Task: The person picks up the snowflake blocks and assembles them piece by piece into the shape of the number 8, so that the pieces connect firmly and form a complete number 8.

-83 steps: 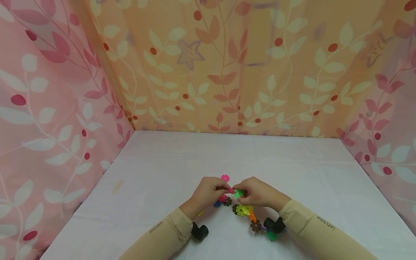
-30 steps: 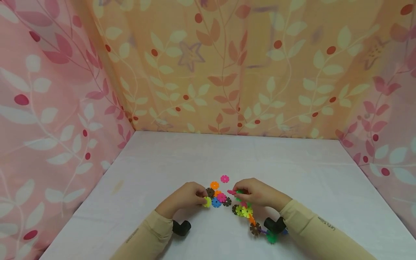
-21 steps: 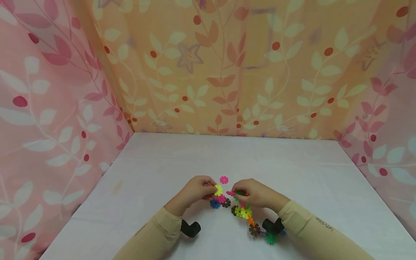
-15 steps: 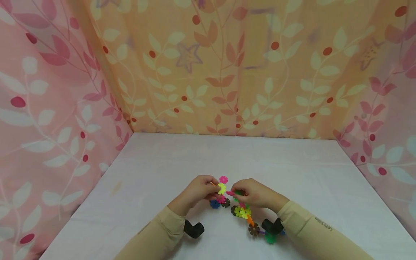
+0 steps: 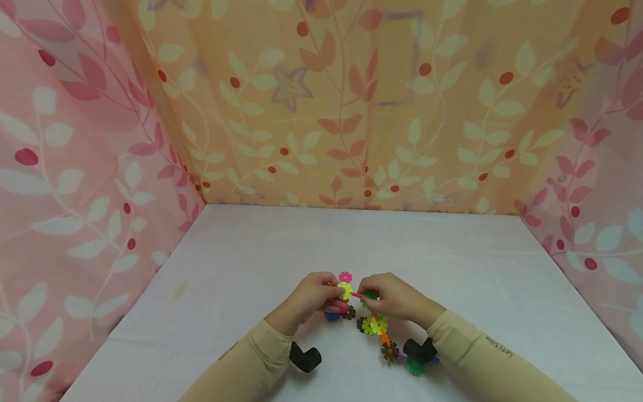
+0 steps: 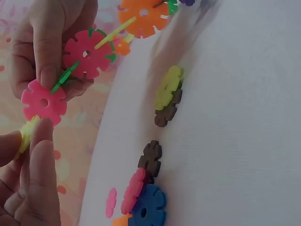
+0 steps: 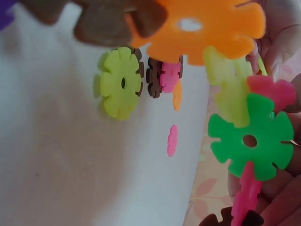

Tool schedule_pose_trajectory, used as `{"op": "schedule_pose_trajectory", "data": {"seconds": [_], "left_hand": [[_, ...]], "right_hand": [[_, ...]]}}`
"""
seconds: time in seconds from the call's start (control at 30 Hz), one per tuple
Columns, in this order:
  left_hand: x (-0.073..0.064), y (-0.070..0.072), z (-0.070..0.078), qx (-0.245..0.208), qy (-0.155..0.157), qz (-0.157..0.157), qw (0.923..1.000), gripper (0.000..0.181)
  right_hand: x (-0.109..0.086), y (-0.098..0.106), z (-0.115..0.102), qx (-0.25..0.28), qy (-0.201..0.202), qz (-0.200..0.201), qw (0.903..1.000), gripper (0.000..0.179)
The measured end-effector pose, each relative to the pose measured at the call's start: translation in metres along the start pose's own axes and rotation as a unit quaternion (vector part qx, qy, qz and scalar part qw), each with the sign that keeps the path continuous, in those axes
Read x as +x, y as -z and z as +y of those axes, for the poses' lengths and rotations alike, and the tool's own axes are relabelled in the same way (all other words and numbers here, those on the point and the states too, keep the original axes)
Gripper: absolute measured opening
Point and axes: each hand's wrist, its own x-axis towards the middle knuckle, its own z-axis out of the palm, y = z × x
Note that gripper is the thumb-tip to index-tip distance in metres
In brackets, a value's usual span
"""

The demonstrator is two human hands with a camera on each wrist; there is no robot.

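My left hand (image 5: 312, 296) pinches a yellow snowflake disc (image 6: 27, 136) between thumb and fingers. That disc's edge meets a pink snowflake disc (image 6: 44, 101), the end piece of a linked chain. My right hand (image 5: 397, 296) pinches the chain near this end, its thumb on the pink disc. Green, yellow and orange pieces follow; the right wrist view shows a green disc (image 7: 251, 139) and an orange disc (image 7: 207, 28) close up. The chain runs down past a brown disc (image 5: 389, 352) to a green disc (image 5: 414, 367) under my right wrist. Fingers partly hide the joined slots.
Loose discs lie on the white table (image 5: 241, 245): a pink one (image 5: 345, 276) beyond my hands, a brown one (image 5: 349, 312) and a blue one (image 5: 332, 316) below. A yellow disc (image 6: 169, 87) overlaps another brown one. Patterned cloth walls (image 5: 281, 111) stand behind and at both sides.
My left hand left the chain's end, took the yellow disc from the loose ones at the left, and brought it rightward against the pink end disc. My right hand has stayed nearly in place.
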Motion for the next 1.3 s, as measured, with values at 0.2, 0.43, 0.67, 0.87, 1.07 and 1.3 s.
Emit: {"op": "schedule_pose_trajectory", "data": {"seconds": [0.2, 0.43, 0.67, 0.87, 1.07, 1.3], "left_hand": [[0.0029, -0.0001, 0.0006, 0.006, 0.003, 0.010, 0.9999, 0.015], [0.0042, -0.0035, -0.0019, -0.004, -0.003, 0.012, 0.9999, 0.017], [0.0026, -0.0044, -0.0022, -0.012, -0.018, 0.011, 0.9997, 0.016], [0.0024, -0.0039, -0.0021, -0.015, -0.021, 0.015, 0.9996, 0.016], [0.0021, -0.0032, 0.0001, -0.015, -0.028, 0.012, 0.9994, 0.015], [0.0030, -0.0047, 0.0018, 0.006, -0.027, 0.015, 0.9995, 0.013]], "right_hand": [[0.0017, -0.0007, -0.0033, -0.008, 0.008, 0.010, 0.9999, 0.009], [0.0043, -0.0026, -0.0053, -0.042, 0.007, 0.004, 0.9991, 0.017], [0.0045, -0.0019, -0.0054, -0.022, -0.006, 0.011, 0.9997, 0.019], [0.0049, -0.0011, -0.0051, -0.019, -0.011, 0.011, 0.9997, 0.018], [0.0054, -0.0006, -0.0041, -0.025, -0.015, 0.011, 0.9995, 0.018], [0.0050, -0.0025, -0.0036, -0.035, -0.015, 0.012, 0.9992, 0.017]]}}
